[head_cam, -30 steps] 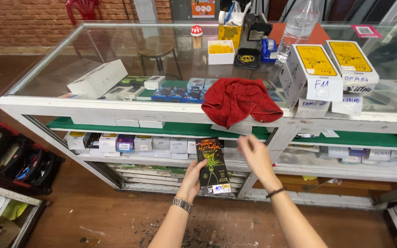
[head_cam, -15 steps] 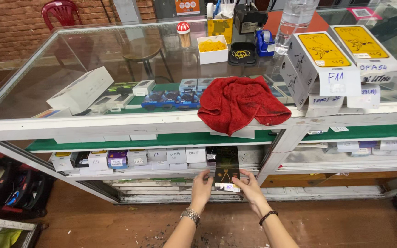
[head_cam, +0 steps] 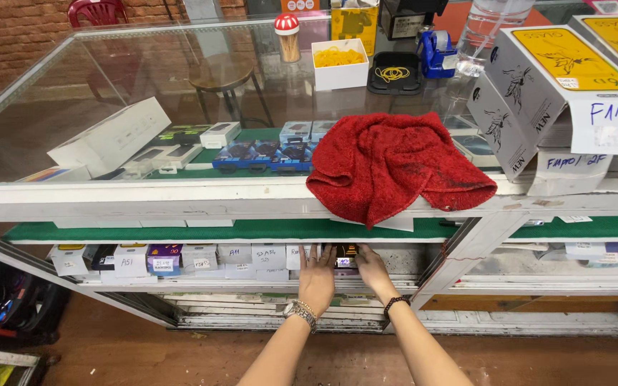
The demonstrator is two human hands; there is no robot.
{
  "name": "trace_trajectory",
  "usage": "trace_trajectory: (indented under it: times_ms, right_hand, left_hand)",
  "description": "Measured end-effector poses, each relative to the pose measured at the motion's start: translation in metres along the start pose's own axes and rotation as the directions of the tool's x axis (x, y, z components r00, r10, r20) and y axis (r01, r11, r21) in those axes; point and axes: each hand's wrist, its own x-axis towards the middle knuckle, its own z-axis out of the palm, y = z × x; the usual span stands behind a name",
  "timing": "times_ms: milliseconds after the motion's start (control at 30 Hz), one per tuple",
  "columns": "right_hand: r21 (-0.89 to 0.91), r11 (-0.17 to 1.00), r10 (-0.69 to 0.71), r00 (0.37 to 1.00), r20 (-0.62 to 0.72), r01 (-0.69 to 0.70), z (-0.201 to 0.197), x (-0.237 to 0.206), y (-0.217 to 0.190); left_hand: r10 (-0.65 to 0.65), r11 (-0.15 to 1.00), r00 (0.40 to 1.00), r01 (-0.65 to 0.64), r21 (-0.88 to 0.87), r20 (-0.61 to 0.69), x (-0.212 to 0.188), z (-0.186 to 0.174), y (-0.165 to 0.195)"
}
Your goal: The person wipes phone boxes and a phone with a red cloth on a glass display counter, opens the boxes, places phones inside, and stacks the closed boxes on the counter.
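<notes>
Reaching into the lower shelf (head_cam: 202, 284), the left hand (head_cam: 317, 277) and right hand (head_cam: 371, 269) clamp their fingers on a dark packet (head_cam: 345, 252) under the red towel (head_cam: 395, 163).

This is a small shop. A glass counter (head_cam: 109, 107) displays boxed goods on green shelves (head_cam: 180, 230), with rows of labelled small boxes (head_cam: 180, 259) below and stacked cartons (head_cam: 552, 93) on top.

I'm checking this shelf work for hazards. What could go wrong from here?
The red towel hangs over the counter edge right above both hands; a bump might drag it down. The left hand and right hand push a dark packet into a crowded row of small boxes, which may topple.
</notes>
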Motion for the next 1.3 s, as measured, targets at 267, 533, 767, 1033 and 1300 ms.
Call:
trace_trajectory:
  times_ms: [267, 533, 767, 1033, 1300]
  right_hand:
    - [-0.090, 0.977, -0.192, 0.981, 0.023, 0.193, -0.003, -0.001, -0.001]
    - [0.256, 0.953, 0.039, 0.899, 0.437, -0.166, -0.087, -0.064, -0.084]
    - [0.399, 0.917, -0.046, 0.990, 0.134, -0.012, -0.210, -0.091, -0.167]
    - [0.544, 0.833, 0.019, 0.978, -0.208, 0.099, -0.296, -0.112, -0.182]
    - [0.552, 0.821, 0.063, 0.939, -0.337, 0.143, -0.324, -0.116, -0.185]
  left_hand:
    - [-0.047, 0.991, 0.996, 0.055, -0.123, 0.074, 0.010, -0.005, 0.010]
    - [-0.212, 0.679, 0.955, -0.008, -0.734, -0.207, -0.019, -0.132, 0.089]
    - [-0.263, 0.424, 0.943, -0.076, -0.902, -0.203, 0.031, -0.250, 0.161]
    - [-0.275, 0.448, 0.895, -0.203, -0.871, -0.351, 0.115, -0.305, 0.211]
    - [-0.360, 0.408, 0.897, -0.097, -0.908, -0.257, 0.168, -0.274, 0.234]
